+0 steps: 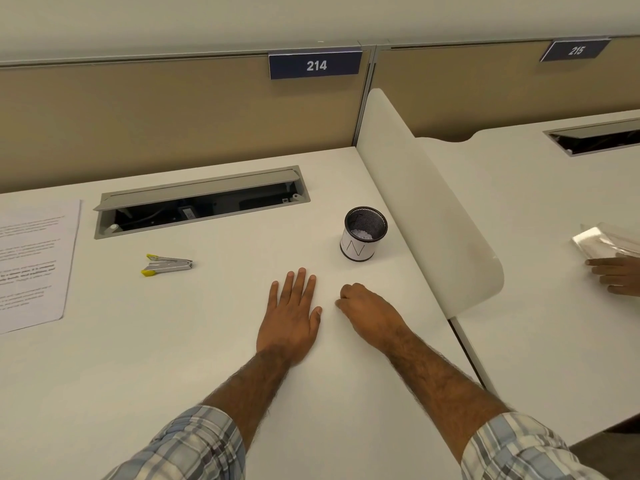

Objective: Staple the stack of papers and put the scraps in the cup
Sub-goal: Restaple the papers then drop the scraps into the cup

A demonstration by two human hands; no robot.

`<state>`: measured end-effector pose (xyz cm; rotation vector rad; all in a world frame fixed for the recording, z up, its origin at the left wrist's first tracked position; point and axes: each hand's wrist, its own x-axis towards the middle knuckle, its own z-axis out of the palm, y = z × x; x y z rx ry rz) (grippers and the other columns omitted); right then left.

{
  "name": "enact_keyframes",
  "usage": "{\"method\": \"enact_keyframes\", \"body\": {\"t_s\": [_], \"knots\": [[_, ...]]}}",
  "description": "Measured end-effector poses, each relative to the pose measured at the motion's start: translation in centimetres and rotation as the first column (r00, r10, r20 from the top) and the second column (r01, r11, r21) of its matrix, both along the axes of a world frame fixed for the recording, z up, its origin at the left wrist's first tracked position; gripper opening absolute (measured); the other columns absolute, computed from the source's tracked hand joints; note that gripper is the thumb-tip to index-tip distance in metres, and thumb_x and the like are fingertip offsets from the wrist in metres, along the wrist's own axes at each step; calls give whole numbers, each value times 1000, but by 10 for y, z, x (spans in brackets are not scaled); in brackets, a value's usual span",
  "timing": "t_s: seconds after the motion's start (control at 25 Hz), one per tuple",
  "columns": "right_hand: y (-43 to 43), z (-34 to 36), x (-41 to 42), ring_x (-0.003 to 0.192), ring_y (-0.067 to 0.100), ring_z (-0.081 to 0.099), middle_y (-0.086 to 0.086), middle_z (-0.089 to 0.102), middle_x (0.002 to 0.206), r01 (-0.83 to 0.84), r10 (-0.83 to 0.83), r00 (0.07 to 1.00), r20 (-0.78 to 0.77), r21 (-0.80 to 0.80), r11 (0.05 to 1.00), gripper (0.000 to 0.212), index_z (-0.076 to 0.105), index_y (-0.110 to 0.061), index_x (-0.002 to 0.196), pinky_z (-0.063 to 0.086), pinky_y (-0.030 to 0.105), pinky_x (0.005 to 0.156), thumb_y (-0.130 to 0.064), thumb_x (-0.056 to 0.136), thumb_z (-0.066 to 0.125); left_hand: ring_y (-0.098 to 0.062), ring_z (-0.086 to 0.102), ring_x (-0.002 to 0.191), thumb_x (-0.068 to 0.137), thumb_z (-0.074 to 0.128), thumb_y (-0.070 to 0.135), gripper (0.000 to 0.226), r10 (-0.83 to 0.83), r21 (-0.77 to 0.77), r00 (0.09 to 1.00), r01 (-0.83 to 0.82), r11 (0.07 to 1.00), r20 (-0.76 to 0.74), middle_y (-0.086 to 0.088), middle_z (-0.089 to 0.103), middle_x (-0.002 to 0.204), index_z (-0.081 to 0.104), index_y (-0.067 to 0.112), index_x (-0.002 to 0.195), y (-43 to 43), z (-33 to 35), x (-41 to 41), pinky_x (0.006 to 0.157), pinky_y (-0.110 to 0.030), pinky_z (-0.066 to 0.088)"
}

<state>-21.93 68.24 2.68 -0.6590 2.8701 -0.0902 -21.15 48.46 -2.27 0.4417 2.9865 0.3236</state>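
My left hand (pixel 292 311) lies flat on the white desk (pixel 173 341), fingers straight. Just right of it, my right hand (pixel 367 311) rests on the desk with its fingers curled under; whatever they may hold is hidden. A black mesh cup (pixel 363 239) with a white paper label stands beyond my right hand, with white scraps inside. A small silver stapler (pixel 168 265) with yellow ends lies to the left. The stack of printed papers (pixel 31 261) lies at the far left edge, partly cut off.
An open cable tray (pixel 201 202) is set into the desk behind the stapler. A white curved divider (pixel 433 209) bounds the desk on the right. On the neighbouring desk, another person's hand (pixel 613 277) touches a clear plastic sleeve (pixel 602 242).
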Motion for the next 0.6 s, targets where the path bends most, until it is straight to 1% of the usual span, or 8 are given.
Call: {"method": "enact_keyframes", "body": {"t_s": [0.16, 0.28, 0.44, 0.52, 0.56, 0.6], "knots": [[-2, 2, 1, 104, 25, 51, 10, 55, 110, -24, 24, 1000, 1, 23, 999, 20, 61, -5, 103, 47, 38, 72, 3, 90, 49, -21, -12, 162, 110, 18, 46, 66, -1, 6, 1000, 1, 1000, -4, 0, -13, 175, -5, 23, 167, 0, 0, 0, 131, -46, -8], [-5, 4, -1, 102, 28, 52, 13, 57, 107, -18, 18, 1000, -2, 7, 1000, 18, 60, -3, 98, 41, 38, 69, 6, 88, 49, -21, -14, 161, 110, 16, 47, 66, -1, -8, 1000, 1, 1000, -4, 0, -15, 175, -7, 24, 167, 0, 0, 0, 130, -46, -9], [-7, -4, -4, 100, 29, 54, 13, 58, 106, 20, -20, 1000, -13, -12, 1000, 17, 61, -4, 99, 44, 39, 70, 5, 89, 51, -21, -15, 161, 110, 16, 47, 66, 2, -10, 1000, -2, 1000, 2, 0, -17, 174, -8, 24, 166, 0, 0, 0, 130, -46, -9], [-6, -9, -8, 102, 29, 56, 13, 60, 109, 77, -77, 997, 3, -55, 996, 19, 64, -4, 105, 45, 37, 75, 0, 93, 50, -21, -14, 161, 110, 16, 47, 66, 1, -9, 1000, -1, 1000, 6, 0, -17, 174, -9, 24, 166, 0, 1, 0, 130, -46, -9], [-6, -8, -10, 103, 28, 58, 12, 62, 111, 148, -146, 989, 31, -108, 983, 22, 66, -5, 109, 46, 36, 80, -3, 95, 50, -21, -14, 161, 109, 15, 47, 66, 0, -11, 1000, 0, 1000, 4, 0, -17, 174, -9, 24, 166, 0, 1, 0, 130, -46, -9], [-4, -6, -13, 101, 25, 61, 10, 65, 110, 254, -245, 967, 69, -197, 947, 23, 70, -7, 109, 47, 33, 84, -6, 95, 52, -21, -14, 161, 109, 14, 47, 66, 0, -11, 1000, 0, 1000, 0, 0, -17, 174, -9, 24, 166, 0, 1, 1, 130, -46, -9]]}}
